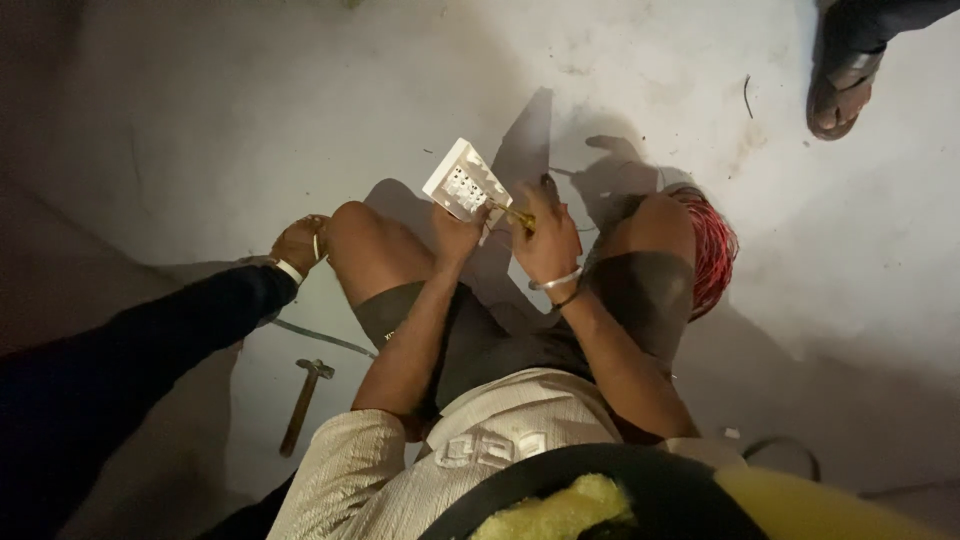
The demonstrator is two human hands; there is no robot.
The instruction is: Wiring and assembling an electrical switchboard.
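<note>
A white switch plate (464,180) with rows of small openings on its back is tilted up between my knees. My left hand (455,232) grips its lower edge. My right hand (545,235) holds a yellow-handled screwdriver (512,213) whose tip touches the plate's right side. A metal bangle circles my right wrist. I am squatting on a pale concrete floor (250,110).
A coil of red wire (712,250) lies by my right knee. A hammer (303,402) and a grey cable (320,338) lie on the floor at left. Another person's dark-sleeved arm and hand (298,245) reach in from the left; a sandalled foot (843,92) stands top right.
</note>
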